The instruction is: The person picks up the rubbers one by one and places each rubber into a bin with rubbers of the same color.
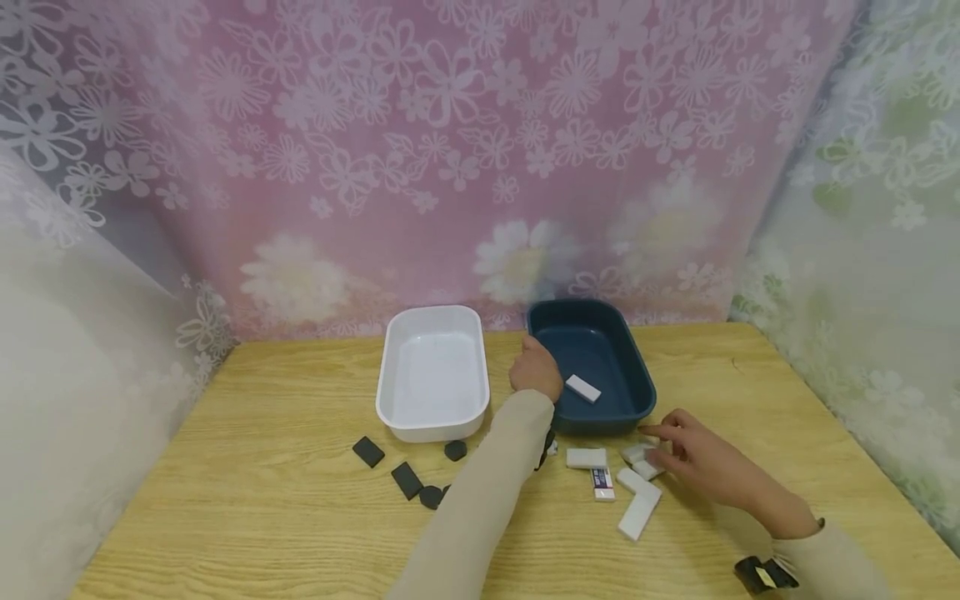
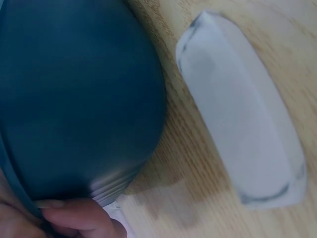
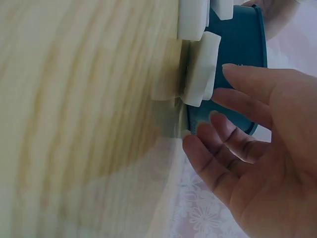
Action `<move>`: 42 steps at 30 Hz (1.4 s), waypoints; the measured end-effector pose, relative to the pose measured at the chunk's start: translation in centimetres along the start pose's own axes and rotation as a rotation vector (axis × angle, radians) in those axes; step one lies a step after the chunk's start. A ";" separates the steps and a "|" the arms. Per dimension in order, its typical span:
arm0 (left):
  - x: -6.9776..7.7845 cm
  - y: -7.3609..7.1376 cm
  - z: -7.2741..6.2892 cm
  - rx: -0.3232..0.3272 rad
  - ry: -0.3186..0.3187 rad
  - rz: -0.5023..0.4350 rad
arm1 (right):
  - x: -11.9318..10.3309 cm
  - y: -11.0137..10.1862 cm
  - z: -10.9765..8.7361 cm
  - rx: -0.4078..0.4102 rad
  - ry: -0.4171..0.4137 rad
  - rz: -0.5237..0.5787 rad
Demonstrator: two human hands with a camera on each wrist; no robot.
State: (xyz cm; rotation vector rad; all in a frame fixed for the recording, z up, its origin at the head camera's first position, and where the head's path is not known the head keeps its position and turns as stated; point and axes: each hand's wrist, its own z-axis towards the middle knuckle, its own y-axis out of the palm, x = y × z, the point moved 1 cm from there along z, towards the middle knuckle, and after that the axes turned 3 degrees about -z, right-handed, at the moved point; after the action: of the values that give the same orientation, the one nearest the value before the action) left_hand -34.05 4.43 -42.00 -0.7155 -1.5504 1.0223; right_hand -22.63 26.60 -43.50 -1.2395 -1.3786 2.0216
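My left hand (image 1: 537,369) grips the left rim of a dark blue basin (image 1: 636,358), its fingers curled over the edge in the left wrist view. Inside that basin lies one white eraser (image 1: 583,388). Close to the basin's front right corner, my right hand (image 1: 708,457) hovers with fingers loosely bent and apart, fingertips right at a small group of white erasers (image 3: 202,69). More white erasers (image 1: 639,512) lie on the table before the basin, among them one in a printed paper sleeve (image 1: 602,482). Part of the group is hidden behind my right fingers.
A white basin (image 1: 432,434) stands left of the blue one. In front of it on the wooden table (image 1: 262,467) are black rectangular blocks (image 1: 407,481) and black rounded pieces (image 1: 455,451); my left forearm covers some. A floral curtain (image 1: 420,167) hangs behind.
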 end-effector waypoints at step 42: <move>-0.1 -0.2 -0.2 0.022 -0.008 0.014 | 0.9 -1.0 0.4 -0.071 0.098 0.148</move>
State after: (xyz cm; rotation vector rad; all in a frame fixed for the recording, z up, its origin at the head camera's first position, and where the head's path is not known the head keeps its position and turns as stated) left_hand -33.85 4.26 -41.86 -0.7093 -1.5405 1.0521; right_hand -23.56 27.51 -42.97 -1.4907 -1.3587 1.9931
